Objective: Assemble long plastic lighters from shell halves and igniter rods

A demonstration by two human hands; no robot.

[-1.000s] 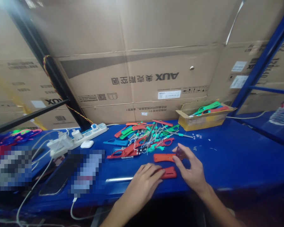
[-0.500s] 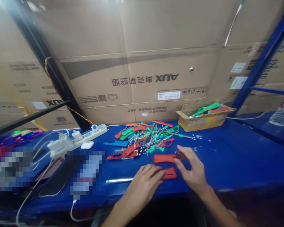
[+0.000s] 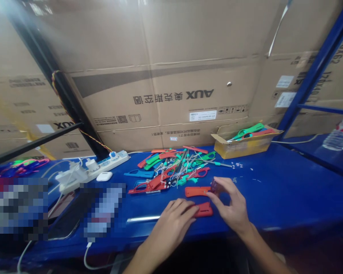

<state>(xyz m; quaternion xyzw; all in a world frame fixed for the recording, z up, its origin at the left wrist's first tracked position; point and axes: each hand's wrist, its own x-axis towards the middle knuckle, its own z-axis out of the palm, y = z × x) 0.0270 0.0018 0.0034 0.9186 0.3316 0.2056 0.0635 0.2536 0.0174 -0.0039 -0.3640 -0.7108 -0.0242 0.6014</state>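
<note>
My left hand point(image 3: 175, 219) lies over a red long-nosed lighter point(image 3: 205, 209), its fingers closed on the body. The lighter's metal tube point(image 3: 143, 219) sticks out to the left; its middle is hidden under the hand. Between thumb and forefinger, my right hand point(image 3: 231, 205) pinches a small dark purple, see-through piece point(image 3: 214, 186), whose exact kind I cannot tell. That piece is at the right end of an orange-red lighter shell half point(image 3: 197, 191) lying on the blue tabletop. Behind both hands is a loose heap of lighter parts point(image 3: 174, 171): coloured shells, metal tubes, green pieces and white wires.
An open cardboard box point(image 3: 246, 148) with green and red lighters stands at the back right, small white scraps point(image 3: 238, 165) before it. On the left are a power strip point(image 3: 114, 161), a white earbud case point(image 3: 104, 176) and phones with cables. Tall cartons point(image 3: 171, 76) form the back wall.
The view has shifted very slightly. My right hand has tilted a little around the purple piece; my left hand stays on the red lighter.
</note>
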